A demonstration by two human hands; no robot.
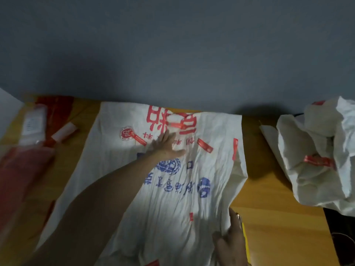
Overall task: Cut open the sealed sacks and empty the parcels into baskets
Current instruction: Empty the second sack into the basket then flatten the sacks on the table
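Observation:
A flat white woven sack (172,198) with red and blue print and several red tape strips lies spread across the wooden table (269,217). My left hand (167,144) rests palm down on its upper middle, fingers spread. My right hand (230,244) grips the sack's right edge near the bottom, and a yellow tool (245,240) shows along that hand. A second, crumpled white sack (317,150) lies at the right.
Red plastic parcels (21,169) and a clear-wrapped packet (33,125) lie on the table's left side, with a small white roll (64,132) beside them. A grey wall (172,45) stands behind the table. A dark object (342,237) sits past the table's right edge.

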